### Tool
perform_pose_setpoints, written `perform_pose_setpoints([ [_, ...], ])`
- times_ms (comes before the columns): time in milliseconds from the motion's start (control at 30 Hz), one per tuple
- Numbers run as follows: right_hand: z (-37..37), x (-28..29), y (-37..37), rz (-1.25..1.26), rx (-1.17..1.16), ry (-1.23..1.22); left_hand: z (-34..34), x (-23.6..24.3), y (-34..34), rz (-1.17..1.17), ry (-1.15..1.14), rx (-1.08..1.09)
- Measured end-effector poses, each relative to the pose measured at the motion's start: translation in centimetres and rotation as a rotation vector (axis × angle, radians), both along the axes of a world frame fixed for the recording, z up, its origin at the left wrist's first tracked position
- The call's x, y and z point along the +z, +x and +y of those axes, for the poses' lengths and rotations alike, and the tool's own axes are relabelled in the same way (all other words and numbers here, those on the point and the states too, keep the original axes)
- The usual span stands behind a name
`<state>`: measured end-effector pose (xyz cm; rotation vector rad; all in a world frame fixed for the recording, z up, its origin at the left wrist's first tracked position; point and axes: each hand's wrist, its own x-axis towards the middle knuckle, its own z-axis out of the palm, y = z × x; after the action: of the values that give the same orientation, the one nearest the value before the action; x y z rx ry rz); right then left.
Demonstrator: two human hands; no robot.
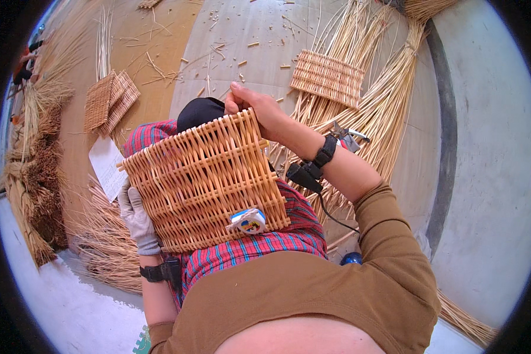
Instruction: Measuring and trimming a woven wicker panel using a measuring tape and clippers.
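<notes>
"Now, where does the woven panel lie?"

"Aslant over the wearer's red plaid cloth, with a white-and-blue tape measure at its lower right corner."

"And the hands?"

"Gloved left hand: fingers closed on the panel's left edge. Right hand: fingers curled at the upper right corner; whether they grip it cannot be told."

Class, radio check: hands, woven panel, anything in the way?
Left hand: gloved, at left edge of woven panel. Right hand: bare, by its far right corner. Panel across lap. Tape measure on top, possibly obstructing.
</notes>
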<state>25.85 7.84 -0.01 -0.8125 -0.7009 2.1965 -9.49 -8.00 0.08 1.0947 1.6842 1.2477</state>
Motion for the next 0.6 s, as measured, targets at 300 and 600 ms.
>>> perform_pose_setpoints([
  [300,0.0,0.0,-0.1,-0.031,0.043,0.038,-0.1,-0.1,0.4,0.026,0.036,0.013],
  [600,-0.2,0.7,-0.1,-0.026,0.056,0.049,-0.2,-0.6,0.1,0.039,0.019,0.008],
])
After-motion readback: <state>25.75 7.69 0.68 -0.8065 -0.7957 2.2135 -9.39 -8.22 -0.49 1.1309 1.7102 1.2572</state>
